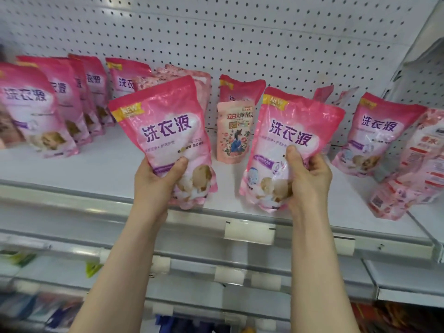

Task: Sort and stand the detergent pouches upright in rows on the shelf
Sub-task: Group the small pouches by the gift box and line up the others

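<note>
My left hand (157,181) grips the lower part of a pink detergent pouch (163,131), which tilts left over the front of the white shelf (101,169). A second pink pouch (290,140) is held low down by my right hand (307,176), and it leans to the right. Between them, further back, a small pale pink pouch (235,131) stands upright with another pink pouch (240,90) behind it. Several pink pouches (60,102) stand in rows at the left. At the right another pink pouch (374,135) leans, with a floral pale pouch (413,169) tipped over at the shelf's end.
A white pegboard (240,32) backs the shelf. Floral pouches (189,78) lean behind the left-hand pouch. The shelf's front rail (249,231) carries price-tag holders. Lower shelves (216,284) with other goods show below, blurred.
</note>
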Tool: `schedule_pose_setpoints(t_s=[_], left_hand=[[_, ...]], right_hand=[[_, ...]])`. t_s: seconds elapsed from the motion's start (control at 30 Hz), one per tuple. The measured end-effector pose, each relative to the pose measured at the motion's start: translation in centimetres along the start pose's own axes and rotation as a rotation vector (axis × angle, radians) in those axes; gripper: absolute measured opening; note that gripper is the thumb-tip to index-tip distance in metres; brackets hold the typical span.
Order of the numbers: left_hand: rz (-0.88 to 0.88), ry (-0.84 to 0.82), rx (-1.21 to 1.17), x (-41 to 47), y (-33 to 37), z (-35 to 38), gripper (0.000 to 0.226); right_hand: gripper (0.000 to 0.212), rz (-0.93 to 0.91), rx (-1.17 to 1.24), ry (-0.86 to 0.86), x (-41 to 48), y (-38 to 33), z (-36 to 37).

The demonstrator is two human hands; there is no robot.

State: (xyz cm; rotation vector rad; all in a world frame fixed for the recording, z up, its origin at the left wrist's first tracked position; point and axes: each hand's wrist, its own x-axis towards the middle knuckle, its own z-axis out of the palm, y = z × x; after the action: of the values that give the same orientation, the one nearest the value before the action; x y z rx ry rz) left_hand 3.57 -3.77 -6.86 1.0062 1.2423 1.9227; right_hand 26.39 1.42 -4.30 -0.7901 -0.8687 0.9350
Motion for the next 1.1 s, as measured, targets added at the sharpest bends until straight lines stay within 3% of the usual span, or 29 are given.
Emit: schedule_pose_setpoints(t_s=[0.3, 0.53, 0.73, 0.83, 0.97, 1.1], left_hand=[[-0.019, -0.185, -0.124, 4.8, 1.5, -7.0, 0.037], [0.044, -0.254, -0.027, 9.5, 4.0, -17.0, 0.068], [0.048, -0.215, 0.055, 12.8, 5.5, -25.7, 0.069], [0.069, -0.176, 0.058, 14.1, 6.1, -28.2, 0.059], [0.074, -0.137, 0.069, 15.7, 6.1, -30.5, 0.076], [0.055, -0.107, 0.091, 16.7, 6.0, -31.5, 0.077]], right_hand=[[0.024, -0.036, -0.065, 0.021, -5.8, -0.3, 6.6], [0.017, -0.029, -0.081, 0.024, -11.6, 2.5, 15.7], [0.023, 0.050, -0.025, -0.001, -14.0, 5.7, 24.3], [0.022, 0.062, -0.021, -0.048, -13.1, 7.3, 28.7], [0.021, 0.039, -0.112, -0.046, -9.7, 11.0, 33.6], [0.014, 0.100, -0.192, -0.010, -5.0, 14.3, 36.8]])
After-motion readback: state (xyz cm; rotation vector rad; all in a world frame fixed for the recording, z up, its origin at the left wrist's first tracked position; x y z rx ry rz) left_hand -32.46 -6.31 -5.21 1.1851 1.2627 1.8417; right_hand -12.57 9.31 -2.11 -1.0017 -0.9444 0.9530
